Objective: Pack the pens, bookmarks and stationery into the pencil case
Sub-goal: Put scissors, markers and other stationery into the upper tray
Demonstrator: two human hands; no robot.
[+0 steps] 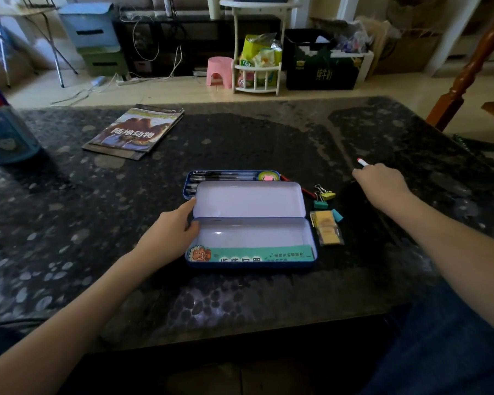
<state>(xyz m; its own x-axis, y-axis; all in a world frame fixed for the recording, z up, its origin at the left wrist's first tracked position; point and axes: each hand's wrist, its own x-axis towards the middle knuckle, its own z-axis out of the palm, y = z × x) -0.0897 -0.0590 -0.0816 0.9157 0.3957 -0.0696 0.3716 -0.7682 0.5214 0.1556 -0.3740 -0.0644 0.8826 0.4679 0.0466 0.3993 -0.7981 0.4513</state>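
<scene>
The pencil case sits open in the middle of the dark tabletop, lid flipped up, both white insides showing. It looks like thin painted tin, so stiff, light and probably slidey on that glossy top. That's likely why the left hand rests against its left end with the thumb near the hinge, bracing it more than gripping it. Best hold is at the short ends or the rim, not the lid, which would just swing.

The right hand is out to the right of the case, well apart from it, fingers curled around a white pen with a red tip poking out past the knuckles. Thin, rigid and light, so an easy pinch mid-barrel.

Behind the lid there's a blue tray with a few dark pens, three or so though I can't tell exactly, plus one yellow-green roll of tape. A red pen pokes out beside it.

Just right of the case:
- binder clips, I count four: one yellow, three teal. Small, springy, best grabbed by the wire handles.
- one clear packet of yellow bookmarks, flimsy and slippery, so take it by an edge.

Further back sit one book and a blue pen holder.
</scene>
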